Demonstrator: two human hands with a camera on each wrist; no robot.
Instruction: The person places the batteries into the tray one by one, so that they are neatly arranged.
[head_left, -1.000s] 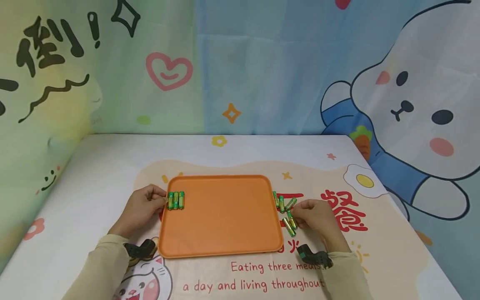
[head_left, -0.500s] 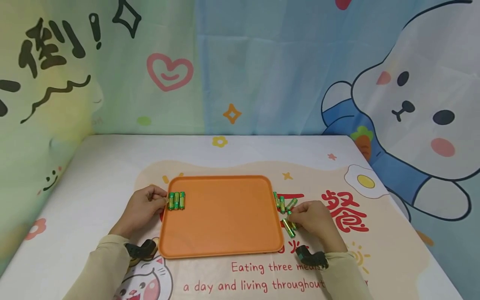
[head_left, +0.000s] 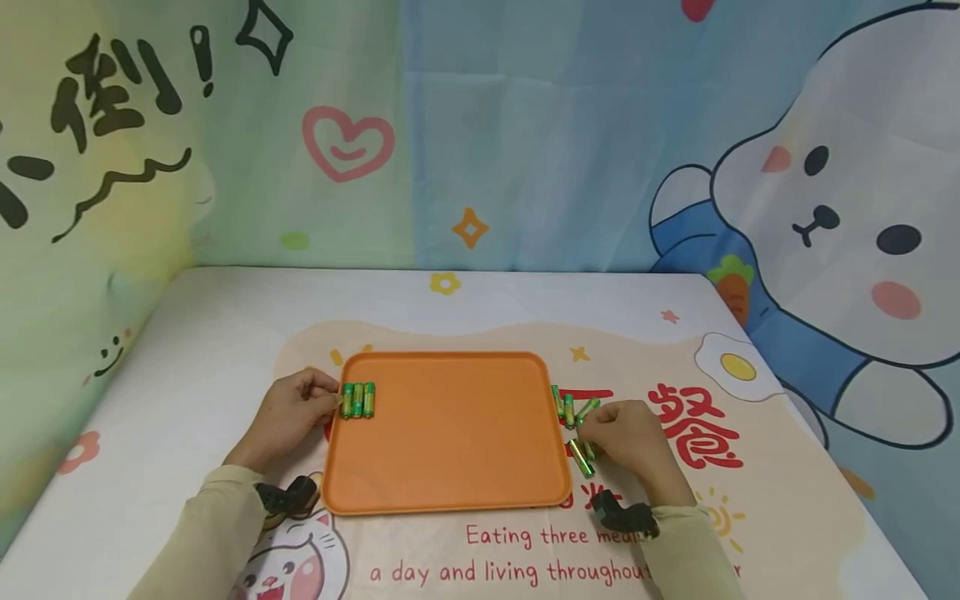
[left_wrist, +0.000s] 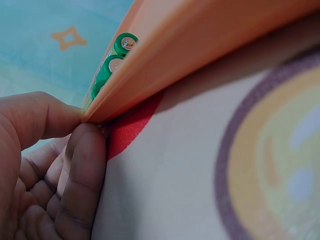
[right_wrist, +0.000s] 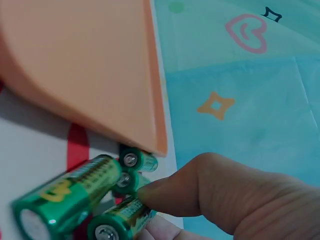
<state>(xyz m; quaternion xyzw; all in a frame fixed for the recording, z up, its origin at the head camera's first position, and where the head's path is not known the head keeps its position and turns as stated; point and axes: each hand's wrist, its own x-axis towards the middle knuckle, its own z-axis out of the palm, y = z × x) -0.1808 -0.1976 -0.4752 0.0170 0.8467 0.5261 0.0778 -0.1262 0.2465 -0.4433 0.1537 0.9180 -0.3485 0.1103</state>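
My left hand [head_left: 296, 412] pinches the left rim of an orange tray [head_left: 450, 442] between thumb and index finger. Just inside that rim, three green batteries [head_left: 357, 400] lie side by side; in the left wrist view the batteries [left_wrist: 115, 63] show partly above the rim. Right of the tray, my right hand [head_left: 630, 437] pinches a green-and-gold battery [right_wrist: 120, 220], mostly covered by the fingers in the head view. Close around it lie several loose batteries: one nearer the front [head_left: 581, 458], others by the tray's right edge [head_left: 569, 411].
A white table with a printed cloth [head_left: 787, 500] bears the tray. Behind it hangs a printed curtain [head_left: 525, 150]. Each wrist carries a black camera mount, the left mount [head_left: 288, 497] near the tray's front left corner.
My right hand's fingertips have moved slightly left, over a battery that showed more before. My left hand stays at the tray's rim. The head view has shifted a little.
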